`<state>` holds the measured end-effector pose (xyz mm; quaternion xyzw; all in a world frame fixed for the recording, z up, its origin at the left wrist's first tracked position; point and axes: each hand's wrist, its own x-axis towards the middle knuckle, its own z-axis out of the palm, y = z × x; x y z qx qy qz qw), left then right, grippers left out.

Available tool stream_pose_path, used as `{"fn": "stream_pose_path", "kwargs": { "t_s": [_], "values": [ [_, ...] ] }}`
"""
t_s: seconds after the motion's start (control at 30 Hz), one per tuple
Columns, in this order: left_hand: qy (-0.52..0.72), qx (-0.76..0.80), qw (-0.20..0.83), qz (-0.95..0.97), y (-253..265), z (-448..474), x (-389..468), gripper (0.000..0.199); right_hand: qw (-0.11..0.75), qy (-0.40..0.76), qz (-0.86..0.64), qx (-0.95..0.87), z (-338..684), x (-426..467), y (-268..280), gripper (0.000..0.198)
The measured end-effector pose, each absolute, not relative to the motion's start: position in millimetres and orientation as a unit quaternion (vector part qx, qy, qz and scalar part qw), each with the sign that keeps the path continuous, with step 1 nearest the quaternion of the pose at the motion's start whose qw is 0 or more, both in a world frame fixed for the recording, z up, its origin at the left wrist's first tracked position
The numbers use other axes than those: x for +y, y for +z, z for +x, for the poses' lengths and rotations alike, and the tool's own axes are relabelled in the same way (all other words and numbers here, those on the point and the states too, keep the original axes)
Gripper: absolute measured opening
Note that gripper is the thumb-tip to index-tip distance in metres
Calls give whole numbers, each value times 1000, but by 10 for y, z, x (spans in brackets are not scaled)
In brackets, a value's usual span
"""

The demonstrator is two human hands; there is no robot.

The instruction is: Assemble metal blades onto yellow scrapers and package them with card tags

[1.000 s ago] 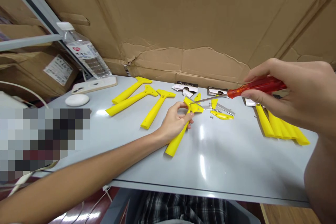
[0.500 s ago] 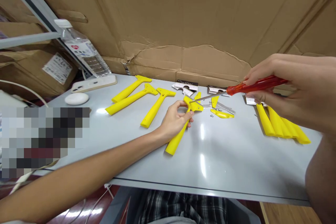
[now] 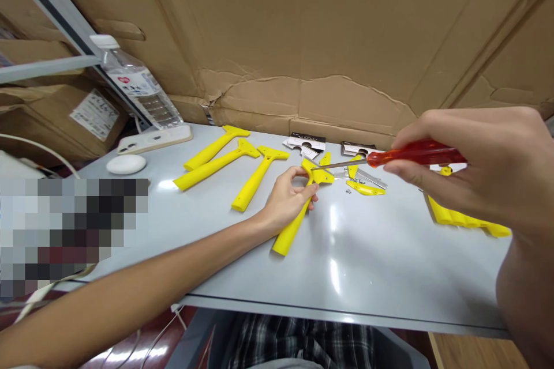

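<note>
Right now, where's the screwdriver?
In the head view, the screwdriver is right of centre in the person's right grip, its tip at the wide end of the yellow handle in the left grip.

Tabletop: glossy grey table (image 3: 389, 277) in front of me
On my left: three yellow T-shaped handles (image 3: 212, 171), white oval object (image 3: 127, 164), pale phone (image 3: 156, 139)
Beyond my work: yellow pieces (image 3: 366, 188), metal strips (image 3: 373, 179), tiny screws (image 3: 348, 191), cards (image 3: 308, 142)
On my right: row of yellow handles (image 3: 459, 218), partly hidden
</note>
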<state>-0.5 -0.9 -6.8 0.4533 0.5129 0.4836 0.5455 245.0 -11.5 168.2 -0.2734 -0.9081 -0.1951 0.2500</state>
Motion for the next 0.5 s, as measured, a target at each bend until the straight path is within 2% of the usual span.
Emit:
{"fn": "stream_pose_path", "kwargs": {
  "t_s": [0.1, 0.2, 0.4, 0.5],
  "values": [
    [486, 503, 547, 460, -68, -1, -10, 33, 233, -159, -270, -920, 2498, -101, 1723, 23],
    [487, 502, 549, 458, -63, 2, -11, 38, 241, -155, -277, -917, 2521, -101, 1740, 18],
    [488, 502, 546, 460, -84, -2, -1, 38, 285, -245, -302, -876, 2473, -59, 1678, 19],
    [488, 505, 545, 458, -92, -4, -1, 35, 261, -237, -299, -887, 2504, -24, 1687, 24]
  ]
}}
